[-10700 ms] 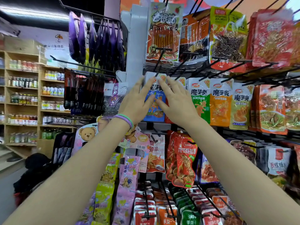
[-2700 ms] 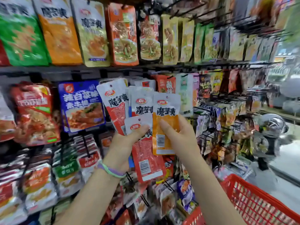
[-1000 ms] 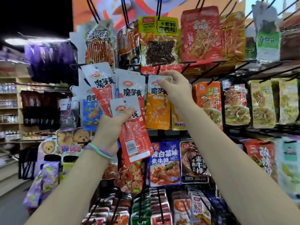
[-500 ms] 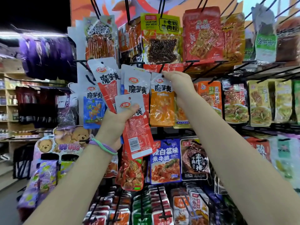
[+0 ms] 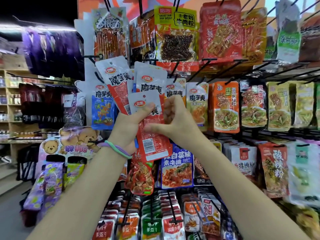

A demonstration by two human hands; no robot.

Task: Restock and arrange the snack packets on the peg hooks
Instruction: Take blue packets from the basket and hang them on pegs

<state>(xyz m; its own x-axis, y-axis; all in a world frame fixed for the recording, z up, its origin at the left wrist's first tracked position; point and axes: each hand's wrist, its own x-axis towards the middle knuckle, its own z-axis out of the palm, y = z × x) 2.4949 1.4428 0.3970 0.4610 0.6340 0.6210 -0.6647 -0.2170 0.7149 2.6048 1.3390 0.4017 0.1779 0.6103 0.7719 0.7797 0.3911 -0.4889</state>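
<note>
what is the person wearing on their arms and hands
Both forearms are bare, with no sleeves or gloves in view. The left wrist carries thin stacked bands, one mint green and the others purple. The right hand and its wrist wear nothing that shows.

The left hand (image 5: 129,129) holds a fan of snack packets (image 5: 149,108) in front of the peg hooks (image 5: 204,66). The right hand (image 5: 174,122) is just right of the fan, touching its front packet. Hung packets (image 5: 225,106) lie right of the right hand; a bear display (image 5: 69,144) stands left of the left hand.
</note>
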